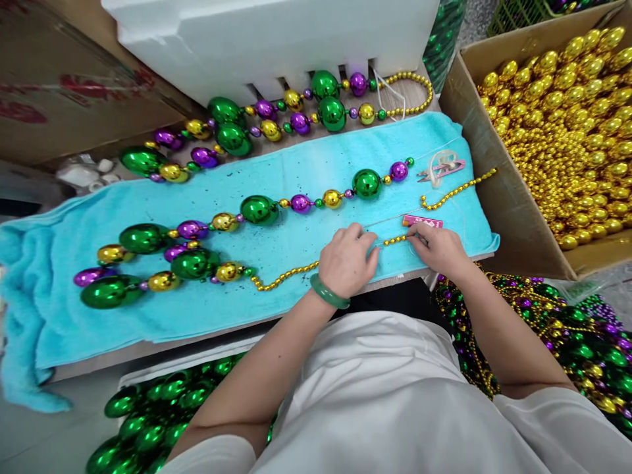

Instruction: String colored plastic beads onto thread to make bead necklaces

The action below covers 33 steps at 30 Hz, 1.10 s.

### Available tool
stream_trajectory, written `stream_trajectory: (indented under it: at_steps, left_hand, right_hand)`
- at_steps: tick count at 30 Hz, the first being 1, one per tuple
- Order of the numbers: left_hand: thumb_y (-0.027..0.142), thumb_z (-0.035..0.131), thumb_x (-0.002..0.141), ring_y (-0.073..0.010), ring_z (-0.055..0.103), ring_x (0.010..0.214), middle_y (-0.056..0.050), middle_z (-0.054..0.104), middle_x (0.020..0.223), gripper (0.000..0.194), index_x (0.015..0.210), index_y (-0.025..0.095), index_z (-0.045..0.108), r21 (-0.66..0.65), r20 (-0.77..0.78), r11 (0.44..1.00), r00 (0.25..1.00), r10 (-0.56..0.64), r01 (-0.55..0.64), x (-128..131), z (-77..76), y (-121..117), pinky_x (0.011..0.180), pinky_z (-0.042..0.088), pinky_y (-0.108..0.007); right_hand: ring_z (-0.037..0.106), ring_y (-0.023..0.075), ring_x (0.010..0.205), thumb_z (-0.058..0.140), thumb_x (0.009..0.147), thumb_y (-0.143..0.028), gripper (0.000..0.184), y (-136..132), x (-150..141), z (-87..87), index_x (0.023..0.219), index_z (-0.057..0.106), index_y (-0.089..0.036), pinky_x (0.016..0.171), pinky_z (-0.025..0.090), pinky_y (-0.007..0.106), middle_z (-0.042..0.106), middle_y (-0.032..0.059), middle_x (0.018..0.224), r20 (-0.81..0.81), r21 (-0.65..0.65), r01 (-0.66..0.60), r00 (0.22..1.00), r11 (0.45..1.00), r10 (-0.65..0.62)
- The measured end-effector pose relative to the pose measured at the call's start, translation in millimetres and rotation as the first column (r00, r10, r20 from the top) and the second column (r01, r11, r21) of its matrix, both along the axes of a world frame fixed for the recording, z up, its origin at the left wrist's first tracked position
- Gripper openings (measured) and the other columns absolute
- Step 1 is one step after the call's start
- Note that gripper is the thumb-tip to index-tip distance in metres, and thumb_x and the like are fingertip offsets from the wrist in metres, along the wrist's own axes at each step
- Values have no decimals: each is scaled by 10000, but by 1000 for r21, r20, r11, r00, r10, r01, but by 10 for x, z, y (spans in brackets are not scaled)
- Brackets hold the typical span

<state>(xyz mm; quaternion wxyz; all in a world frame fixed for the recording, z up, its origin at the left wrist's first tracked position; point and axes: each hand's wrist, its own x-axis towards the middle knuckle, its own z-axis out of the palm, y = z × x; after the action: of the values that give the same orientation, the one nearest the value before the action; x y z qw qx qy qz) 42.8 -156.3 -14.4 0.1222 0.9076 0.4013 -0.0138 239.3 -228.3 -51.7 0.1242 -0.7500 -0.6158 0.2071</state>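
A long necklace of green, purple and gold balls [257, 209] lies looped on a turquoise towel [296, 168]. Its tail is a strand of small gold beads [284, 276]. My left hand [348, 260], with a green bangle on the wrist, pinches that strand near the towel's front edge. My right hand [439, 247] pinches the same strand a little to the right, where a few small gold beads [395, 241] show between the two hands. A pink lighter [422, 222] lies just behind my right hand. Another short gold bead strand [457, 191] lies further right.
A finished ball necklace [276, 118] lies behind the towel, in front of a white foam box [266, 39]. Pink snips [442, 170] rest at the towel's right end. A cardboard box of gold beads [557, 118] stands right. Green balls [153, 411] and mixed necklaces [567, 329] fill bins below.
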Motion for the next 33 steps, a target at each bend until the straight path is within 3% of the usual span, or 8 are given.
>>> stream_trajectory:
  at_steps: [5, 10, 13, 16, 22, 29, 33]
  left_hand:
    - [362, 451, 901, -267, 462, 972, -95, 584, 986, 271, 990, 221, 664, 38, 95, 995, 991, -93, 90, 247, -93, -32, 822, 382, -401]
    - [279, 426, 903, -273, 460, 977, -97, 601, 989, 243, 959, 201, 649, 50, 41, 999, 999, -23, 21, 110, -110, -6, 813, 359, -416]
    - [293, 448, 892, -275, 460, 979, -97, 600, 1013, 250, 1035, 203, 632, 50, 46, 999, 999, 3, -5, 51, -79, 10, 818, 356, -417]
    - [369, 464, 893, -271, 459, 988, -90, 594, 1033, 314, 1142, 235, 601, 27, 101, 997, 992, -74, 72, 169, -92, -12, 824, 357, -410]
    - [319, 397, 932, -244, 483, 938, -80, 616, 933, 282, 952, 198, 650, 39, 143, 981, 971, -192, 189, 415, -190, -39, 795, 367, -380]
    - [240, 440, 905, -229, 513, 854, -63, 639, 888, 242, 937, 211, 678, 82, 138, 990, 982, -125, 115, -4, -139, 110, 754, 387, -369]
    - [253, 439, 896, -241, 530, 833, -74, 639, 866, 265, 891, 189, 696, 105, 71, 993, 996, -54, 46, -147, -97, 187, 751, 406, -377]
  right_hand:
    - [617, 199, 681, 443, 886, -349, 239, -1, -4, -3, 999, 633, -257, 564, 338, 264, 704, 12, 771, 8, 2, -3, 1000, 1000, 3]
    - [622, 204, 696, 435, 890, -354, 237, -2, 2, -8, 991, 631, -267, 568, 336, 267, 718, 11, 828, -6, -1, 0, 1000, 1000, 0]
    - [625, 206, 702, 435, 889, -350, 236, 2, 1, -3, 988, 633, -265, 574, 337, 267, 717, 12, 825, -15, -9, 9, 1000, 1000, -10]
    - [616, 197, 686, 443, 886, -346, 233, -1, -7, 13, 981, 636, -259, 583, 347, 265, 707, 12, 795, -37, 1, 15, 999, 1000, -15]
    - [539, 139, 591, 446, 901, -326, 215, -43, -31, 70, 940, 623, -211, 597, 377, 239, 637, -7, 686, -304, 102, 7, 952, 995, 24]
    - [532, 138, 579, 480, 881, -261, 147, -2, -114, 103, 895, 615, -206, 579, 361, 242, 618, -5, 673, -243, 171, 6, 969, 985, 36]
    - [604, 162, 812, 491, 887, -244, 153, 54, -142, 162, 957, 624, -214, 684, 427, 251, 659, 40, 935, -272, 239, -109, 946, 965, 174]
